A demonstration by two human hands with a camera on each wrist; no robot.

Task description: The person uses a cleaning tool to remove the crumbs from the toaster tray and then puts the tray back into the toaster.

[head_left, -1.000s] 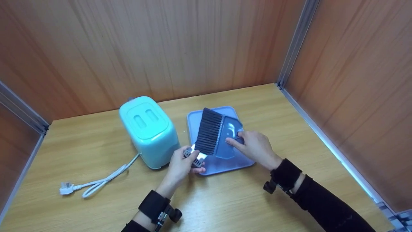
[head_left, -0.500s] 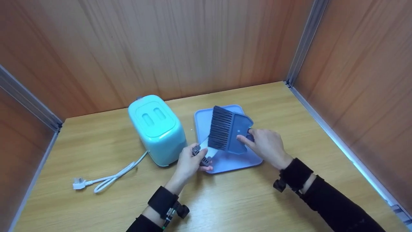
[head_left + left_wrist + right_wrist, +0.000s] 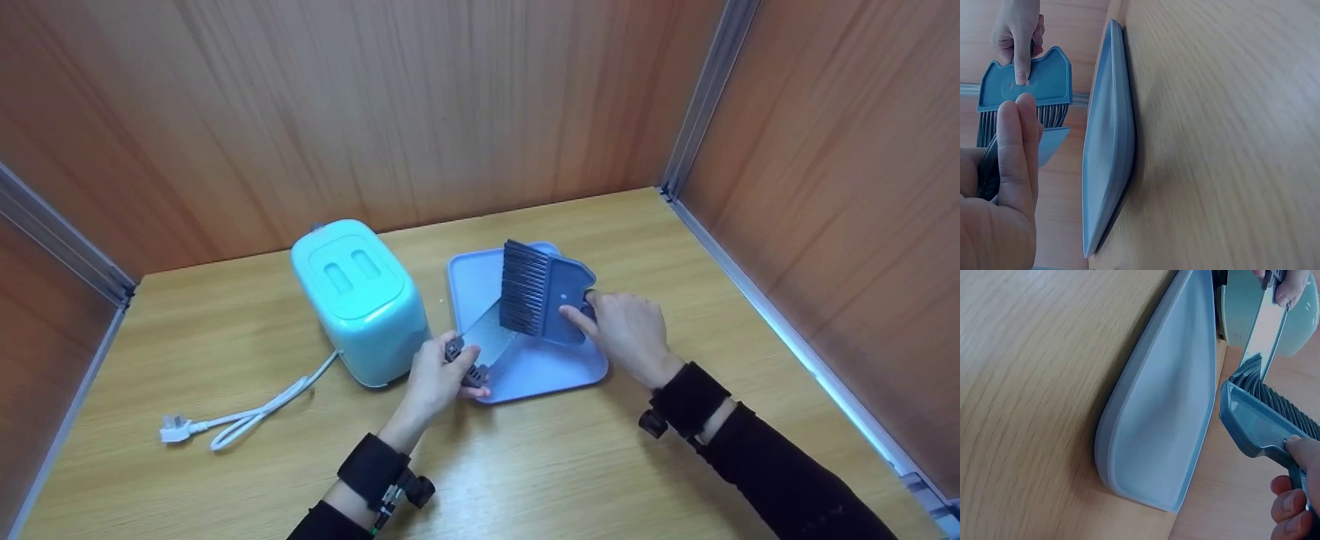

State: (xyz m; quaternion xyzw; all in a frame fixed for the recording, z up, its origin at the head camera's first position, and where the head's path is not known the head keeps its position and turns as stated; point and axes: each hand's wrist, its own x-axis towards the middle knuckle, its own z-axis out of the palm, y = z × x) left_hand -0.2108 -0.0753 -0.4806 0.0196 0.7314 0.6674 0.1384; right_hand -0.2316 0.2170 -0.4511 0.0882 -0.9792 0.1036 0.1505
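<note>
In the head view my left hand (image 3: 435, 376) grips the dark slotted end of a thin flat crumb tray (image 3: 489, 336), thumb on top. The tray's shiny plate points up and right, above a blue tray (image 3: 544, 369). My right hand (image 3: 628, 330) holds a blue hand brush (image 3: 564, 304) by its handle, thumb lying on the body. Its dark bristles touch the plate, bent against it in the right wrist view, where the crumb tray (image 3: 1265, 329) shows edge-on. Two fingers of my left hand (image 3: 1005, 225) hide part of the brush in the left wrist view.
A turquoise toaster (image 3: 364, 300) with a lid stands just left of my left hand. Its white cord (image 3: 262, 411) and plug (image 3: 176, 429) lie on the wooden table (image 3: 247, 495). Wood-grain panels (image 3: 420, 112) enclose the back and sides.
The brush has moved rightward along the crumb tray, away from my left hand, baring more of the plate. Both hands keep their hold. The head view has shifted slightly.
</note>
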